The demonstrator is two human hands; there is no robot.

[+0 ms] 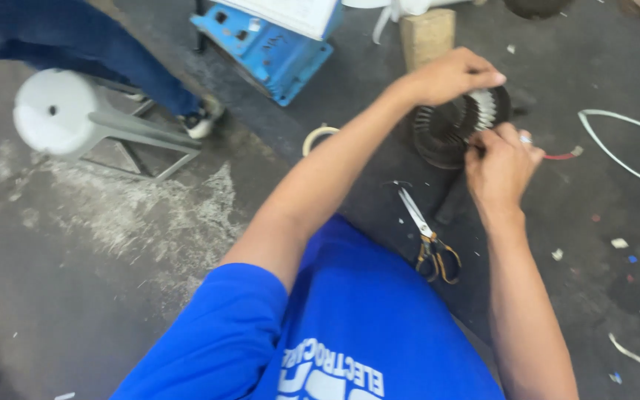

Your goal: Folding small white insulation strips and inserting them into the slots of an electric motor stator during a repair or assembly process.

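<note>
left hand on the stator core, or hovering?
Touching. In the head view the left hand lies over the top rim of the round dark stator core, its fingers overlapping the white slot liners with no gap visible.

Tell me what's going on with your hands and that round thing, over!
Left hand on top of the round slotted motor core. Right hand pinching at its near edge. Scissors lie on the floor close by, not touching. Nothing blocking.

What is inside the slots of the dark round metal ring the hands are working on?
White strips line the slots along the top of the ring. The left hand covers its upper edge, the right hand its right side, so the slots there are hidden.
</note>
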